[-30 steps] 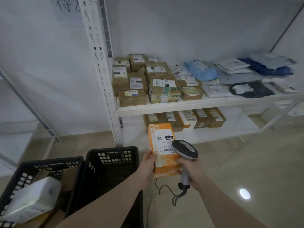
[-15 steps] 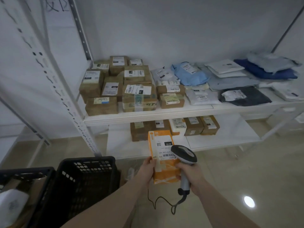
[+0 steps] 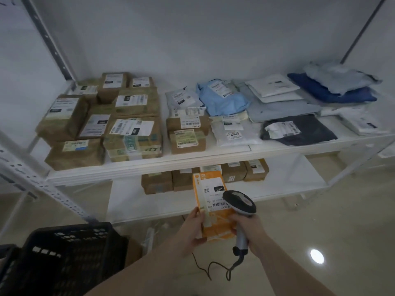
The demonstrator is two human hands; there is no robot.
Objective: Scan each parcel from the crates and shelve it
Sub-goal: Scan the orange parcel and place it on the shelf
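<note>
My left hand (image 3: 191, 228) grips the lower left edge of an orange parcel (image 3: 210, 201) with a white label marked 010, held upright in front of the lower shelf. My right hand (image 3: 249, 231) holds a grey barcode scanner (image 3: 239, 202) by its handle, its head over the label's barcode. The scanner's black cable (image 3: 213, 268) hangs down in a loop. A black crate (image 3: 70, 253) stands at the lower left; its inside is not visible.
The white rack's upper shelf (image 3: 192, 160) carries several brown boxes (image 3: 132, 133) on the left and soft mailer bags (image 3: 299, 129) on the right. The lower shelf (image 3: 171, 204) holds a row of brown boxes (image 3: 233, 173) at the back. A perforated upright (image 3: 42, 184) stands left.
The view has moved closer to the rack and rightward; the crates have slid to the lower left corner. Both hands keep their grip on the parcel and the scanner.
</note>
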